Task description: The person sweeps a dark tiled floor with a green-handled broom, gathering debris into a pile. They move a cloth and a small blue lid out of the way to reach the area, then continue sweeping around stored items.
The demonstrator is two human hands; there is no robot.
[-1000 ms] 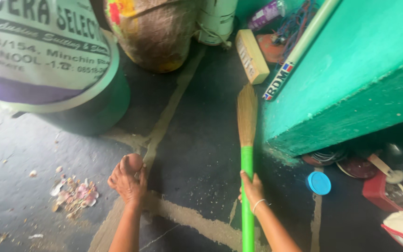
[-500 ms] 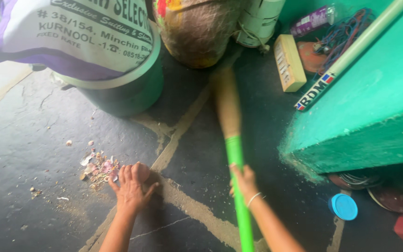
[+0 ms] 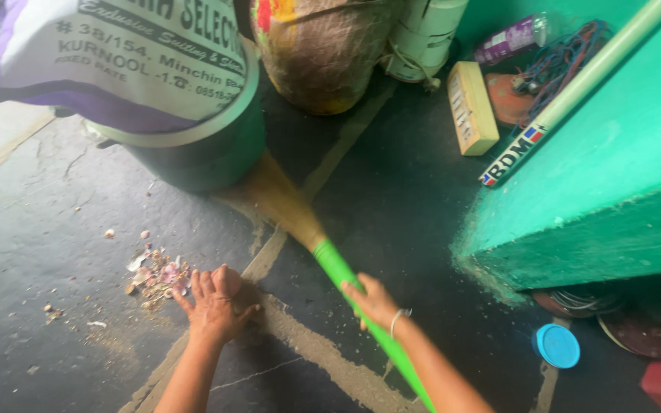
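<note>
My right hand (image 3: pixel 375 300) grips the bright green handle of a broom (image 3: pixel 336 266). Its straw bristles (image 3: pixel 273 196) fan out on the dark stone floor toward the base of a green bucket (image 3: pixel 200 157). My left hand (image 3: pixel 213 304) rests flat on the floor, fingers spread, holding nothing. Just left of it lies a small pile of sweepings (image 3: pixel 156 274), pinkish peels and scraps. A bangle sits on my right wrist.
A white and purple sack (image 3: pixel 116 53) rests on the green bucket. A woven sack (image 3: pixel 319 50), a white container (image 3: pixel 422 38), a yellow brush block (image 3: pixel 472 107), a green table (image 3: pixel 606 168), a blue lid (image 3: pixel 558 346) and clutter stand around.
The broom head has swung left across the floor, from pointing straight ahead to lying near the bucket. My left hand stays planted beside the sweepings.
</note>
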